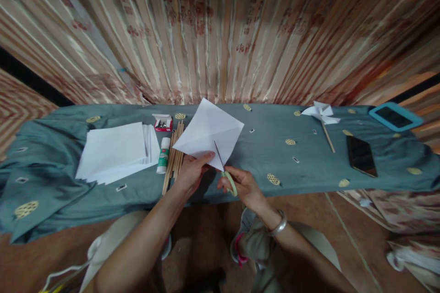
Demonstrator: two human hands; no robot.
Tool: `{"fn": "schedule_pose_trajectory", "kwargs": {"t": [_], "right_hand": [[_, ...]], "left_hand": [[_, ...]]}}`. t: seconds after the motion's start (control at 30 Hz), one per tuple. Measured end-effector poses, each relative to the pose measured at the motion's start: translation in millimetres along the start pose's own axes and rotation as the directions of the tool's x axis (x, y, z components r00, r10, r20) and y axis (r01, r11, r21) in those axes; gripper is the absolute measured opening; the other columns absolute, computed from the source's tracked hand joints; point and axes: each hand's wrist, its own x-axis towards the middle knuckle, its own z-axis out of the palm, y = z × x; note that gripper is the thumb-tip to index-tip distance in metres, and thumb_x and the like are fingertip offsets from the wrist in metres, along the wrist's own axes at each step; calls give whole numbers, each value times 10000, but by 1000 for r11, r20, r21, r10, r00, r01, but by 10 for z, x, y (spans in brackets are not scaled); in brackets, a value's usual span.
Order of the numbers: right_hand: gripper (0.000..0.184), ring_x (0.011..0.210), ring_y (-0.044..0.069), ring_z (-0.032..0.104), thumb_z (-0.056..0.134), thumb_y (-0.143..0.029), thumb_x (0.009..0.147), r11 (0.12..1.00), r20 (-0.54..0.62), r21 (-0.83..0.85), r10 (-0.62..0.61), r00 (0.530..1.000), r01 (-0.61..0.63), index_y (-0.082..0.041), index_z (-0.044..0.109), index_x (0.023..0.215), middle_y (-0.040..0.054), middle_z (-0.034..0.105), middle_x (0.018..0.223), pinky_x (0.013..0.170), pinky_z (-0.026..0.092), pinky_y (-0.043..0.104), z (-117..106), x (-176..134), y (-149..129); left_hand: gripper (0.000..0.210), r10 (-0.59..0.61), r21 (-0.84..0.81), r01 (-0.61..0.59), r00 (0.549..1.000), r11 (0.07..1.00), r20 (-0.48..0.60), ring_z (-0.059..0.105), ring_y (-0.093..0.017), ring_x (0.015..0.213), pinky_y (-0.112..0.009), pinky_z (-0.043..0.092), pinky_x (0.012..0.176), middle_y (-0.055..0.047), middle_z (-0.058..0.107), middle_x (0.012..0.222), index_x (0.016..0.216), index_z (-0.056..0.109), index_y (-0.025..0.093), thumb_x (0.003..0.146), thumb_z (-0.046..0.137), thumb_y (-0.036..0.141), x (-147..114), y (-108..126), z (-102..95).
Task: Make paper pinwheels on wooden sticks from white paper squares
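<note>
A square sheet of white paper [215, 123] with faint crossing creases is held up over the cloth, one corner toward me. My left hand [195, 167] grips its lower left edge, thumb on top and fingers underneath. In my right hand [242, 185] are scissors [231, 184] with light green handles. One dark blade lies over the paper near the corner closest to me, pointing toward the sheet's middle; the other blade is hidden. Wooden sticks [174, 155] lie just left of the paper, beside a green and white glue stick [163, 155].
A stack of white paper [113, 151] lies at the left. Behind the glue stick sits a small open red box [163, 122] of metal bits. To the right are a paper pinwheel [321, 112], a black phone [361, 155] and a blue-framed device [395, 116]. A curtain [213, 32] hangs behind.
</note>
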Motion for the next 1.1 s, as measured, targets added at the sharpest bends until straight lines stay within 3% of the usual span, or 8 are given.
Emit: {"fn": "schedule_pose_trajectory", "kwargs": {"t": [0.8, 1.1], "right_hand": [[424, 539, 93, 508, 710, -585, 684, 998, -15, -70, -5, 1000, 4, -184, 572, 670, -23, 596, 585, 513, 385, 218, 8, 10, -32], [445, 507, 86, 493, 713, -596, 686, 1000, -8, -11, 16, 1000, -16, -173, 633, 803, -22, 616, 585, 493, 369, 219, 22, 17, 12]], "left_hand": [[418, -16, 21, 17, 1000, 1000, -12, 623, -154, 600, -262, 505, 560, -26, 703, 709, 755, 672, 124, 399, 871, 218, -8, -28, -5], [407, -18, 34, 18, 1000, 999, -4, 623, -161, 603, -272, 506, 557, -35, 704, 720, 765, 667, 119, 431, 866, 238, -10, -37, 0]]}}
